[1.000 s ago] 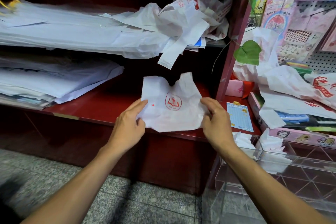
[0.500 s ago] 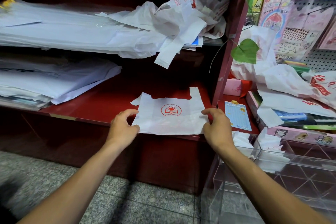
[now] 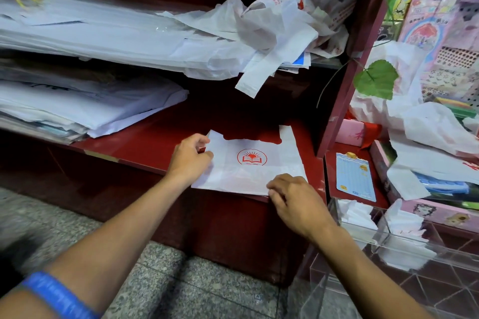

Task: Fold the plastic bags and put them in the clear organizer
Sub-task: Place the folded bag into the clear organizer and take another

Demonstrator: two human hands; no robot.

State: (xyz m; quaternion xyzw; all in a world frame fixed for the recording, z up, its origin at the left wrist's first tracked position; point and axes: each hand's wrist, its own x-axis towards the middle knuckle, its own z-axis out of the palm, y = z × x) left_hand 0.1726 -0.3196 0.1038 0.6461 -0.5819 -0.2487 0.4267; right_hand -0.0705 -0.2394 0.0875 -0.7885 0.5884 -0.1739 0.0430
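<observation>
A white plastic bag (image 3: 259, 171) with a round red book logo lies flat near the front edge of the red shelf (image 3: 145, 142), handles pointing away from me. My left hand (image 3: 190, 159) pinches its left edge with curled fingers. At the front right corner, my right hand (image 3: 293, 198) grips the bag's near edge, fingers curled over it. The clear organizer (image 3: 414, 251) stands low at the right, with two folded white bags (image 3: 356, 215) in its compartments.
A heap of crumpled white bags (image 3: 274, 31) sits on the upper shelf, one handle hanging down. Stacked white sheets (image 3: 85, 109) fill the left. More loose bags (image 3: 425, 122), a blue card (image 3: 355, 176) and stationery lie to the right beyond the red post (image 3: 344, 101).
The bag went from held up and crumpled to lying flat on the shelf. My right hand slid from the bag's right edge to its front right corner; my left stays on the left edge.
</observation>
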